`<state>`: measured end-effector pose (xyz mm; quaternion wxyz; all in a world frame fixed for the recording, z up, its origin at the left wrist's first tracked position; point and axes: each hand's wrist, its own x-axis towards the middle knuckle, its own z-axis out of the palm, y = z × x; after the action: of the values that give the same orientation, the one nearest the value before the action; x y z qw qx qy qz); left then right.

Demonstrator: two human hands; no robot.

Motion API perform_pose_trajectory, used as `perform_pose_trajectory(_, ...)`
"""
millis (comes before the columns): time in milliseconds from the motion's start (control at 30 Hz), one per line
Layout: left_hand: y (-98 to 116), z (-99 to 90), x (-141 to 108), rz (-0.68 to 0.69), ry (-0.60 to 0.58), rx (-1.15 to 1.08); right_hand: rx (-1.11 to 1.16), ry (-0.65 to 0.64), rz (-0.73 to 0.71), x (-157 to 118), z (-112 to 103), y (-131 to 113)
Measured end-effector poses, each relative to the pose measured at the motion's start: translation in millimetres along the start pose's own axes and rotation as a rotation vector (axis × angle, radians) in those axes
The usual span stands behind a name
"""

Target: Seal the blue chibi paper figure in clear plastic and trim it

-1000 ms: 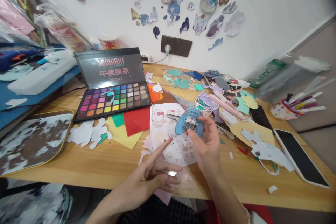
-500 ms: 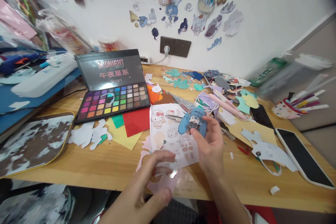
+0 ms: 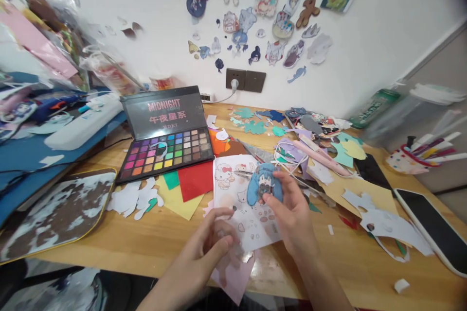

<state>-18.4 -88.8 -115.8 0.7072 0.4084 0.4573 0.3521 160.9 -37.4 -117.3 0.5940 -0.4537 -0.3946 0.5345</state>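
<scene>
A blue-haired character cutout [image 3: 263, 182] is pinched between the thumb and fingers of my right hand [image 3: 294, 211], above a white sheet with cartoon drawings [image 3: 251, 233]. My left hand [image 3: 211, 243] hovers at the sheet's lower left, its fingers curved and apart with nothing between them. A slim metal tool [image 3: 242, 173] lies on the sheet, just left of the cutout. Beneath the hands, a pink paper piece [image 3: 235, 277] hangs over the desk's front edge.
An open eyeshadow palette [image 3: 168, 155] stands at left, near a brown-and-white tray [image 3: 58, 214]. Red paper [image 3: 197, 181] and paper scraps lie around. At right are a pink tool [image 3: 321, 158], a phone [image 3: 434, 228] and a pen holder [image 3: 404, 160].
The view has tilted up and shifted, so the desk appears lower. In my right hand, the cutout now faces the camera more fully. The thumb and fingers of my left hand have come closer together.
</scene>
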Motion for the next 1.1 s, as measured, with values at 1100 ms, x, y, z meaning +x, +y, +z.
perform_pose_trajectory(1100, 14.1, 2.8, 39.6, 0.046, 0.209, -0.146, -0.630, -0.109, -0.114, 6.1, 2.9, 14.0)
